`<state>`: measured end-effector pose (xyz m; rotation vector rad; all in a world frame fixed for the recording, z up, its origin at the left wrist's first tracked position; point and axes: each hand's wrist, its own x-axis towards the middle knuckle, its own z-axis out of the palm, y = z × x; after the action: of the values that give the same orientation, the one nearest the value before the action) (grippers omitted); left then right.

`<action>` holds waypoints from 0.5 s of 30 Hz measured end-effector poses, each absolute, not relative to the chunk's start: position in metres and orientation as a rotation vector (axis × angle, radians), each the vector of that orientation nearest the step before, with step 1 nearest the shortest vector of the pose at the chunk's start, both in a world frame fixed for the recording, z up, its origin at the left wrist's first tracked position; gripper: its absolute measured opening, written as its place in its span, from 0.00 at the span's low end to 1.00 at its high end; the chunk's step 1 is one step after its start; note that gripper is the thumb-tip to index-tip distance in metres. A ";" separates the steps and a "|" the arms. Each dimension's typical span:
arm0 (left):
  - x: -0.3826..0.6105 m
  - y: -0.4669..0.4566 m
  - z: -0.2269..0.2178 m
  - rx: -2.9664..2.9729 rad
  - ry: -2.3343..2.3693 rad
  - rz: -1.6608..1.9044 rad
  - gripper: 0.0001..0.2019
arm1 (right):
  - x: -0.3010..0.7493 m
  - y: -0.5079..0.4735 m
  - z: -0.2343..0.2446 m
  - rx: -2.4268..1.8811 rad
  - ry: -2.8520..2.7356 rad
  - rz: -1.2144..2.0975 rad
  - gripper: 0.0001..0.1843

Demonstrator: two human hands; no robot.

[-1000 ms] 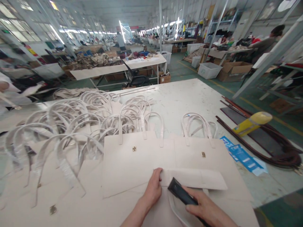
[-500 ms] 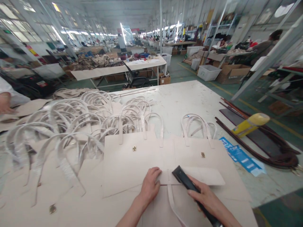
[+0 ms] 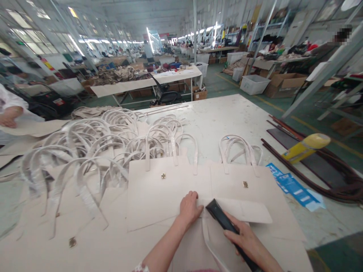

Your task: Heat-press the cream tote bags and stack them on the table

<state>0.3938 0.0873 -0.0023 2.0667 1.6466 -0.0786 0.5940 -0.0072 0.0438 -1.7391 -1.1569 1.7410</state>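
A beige bag panel (image 3: pixel 159 200) with two handles and a small gold clasp plate lies in front of me, beside a second beige panel (image 3: pixel 227 181) with the same fittings. My left hand (image 3: pixel 190 209) presses on the first panel near the join, thumb apart from the fingers. In my right hand (image 3: pixel 244 236) is a long black stapler-like tool (image 3: pixel 224 219), its blunt head just right of my left thumb. Under that head lies a pale flap (image 3: pixel 252 211). A narrow beige strap (image 3: pixel 207 236) hangs down from the join.
Many beige handles (image 3: pixel 85 132) and panels are piled at left. A yellow bottle-shaped object (image 3: pixel 307 147), blue printed sheet (image 3: pixel 297 190) and dark brown straps (image 3: pixel 300 177) lie right on the white table (image 3: pixel 227 113). A co-worker's hand (image 3: pixel 11 115) rests at far left.
My left hand has shifted up and right, its thumb now closer to the tool's head. The tool stays nearly in place. At far left the co-worker's hand has moved, with a panel raised beneath it.
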 end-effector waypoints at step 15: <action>0.371 0.146 -0.011 2.041 1.281 -0.289 0.10 | 0.557 0.018 0.065 -1.533 -1.423 1.930 0.32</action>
<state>0.3711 0.1460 -0.0108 2.0405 1.2807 -0.2892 0.5572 0.0176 0.0645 -1.5331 -1.4227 1.9301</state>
